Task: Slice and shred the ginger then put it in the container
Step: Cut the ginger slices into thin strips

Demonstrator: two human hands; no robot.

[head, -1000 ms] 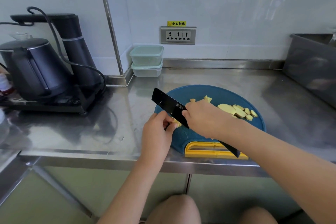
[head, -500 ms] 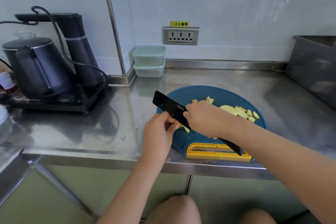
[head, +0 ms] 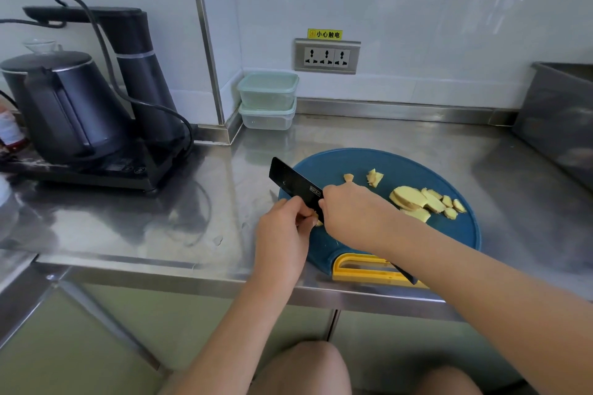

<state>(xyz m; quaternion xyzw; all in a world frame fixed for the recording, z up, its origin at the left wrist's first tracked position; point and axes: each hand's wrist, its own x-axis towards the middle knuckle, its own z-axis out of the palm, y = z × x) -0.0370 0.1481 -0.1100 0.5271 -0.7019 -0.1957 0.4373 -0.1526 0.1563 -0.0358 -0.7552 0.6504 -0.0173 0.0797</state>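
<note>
Head view. A round blue cutting board (head: pixel 385 163) with a yellow handle lies on the steel counter (head: pixel 369 135), at its front edge.

The left hand (head: pixel 282 229) is over the board's left edge. Its fingers (head: pixel 296 205) are curled and pinch a small ginger piece (head: pixel 317 221) down on the board; most of the piece is hidden by both hands.

The right hand (head: pixel 351 212) is curled round the black knife (head: pixel 295 184). The blade points up and to the left and sits just beside the left fingertips, over the held piece. The handle's end shows below the right forearm, at the yellow handle.

A pile of ginger slices (head: pixel 414 200) lies on the right half of the board, well apart from the hands. Two smaller scraps (head: pixel 374 177) lie further back.

Two lidded clear containers (head: pixel 268 99) are stacked in the back corner of the counter, closed. A black kettle (head: pixel 61 106) on its base stands at the left. A wall socket (head: pixel 327 56) sits above the containers. A grey bin (head: pixel 561 119) stands at the right.
</note>
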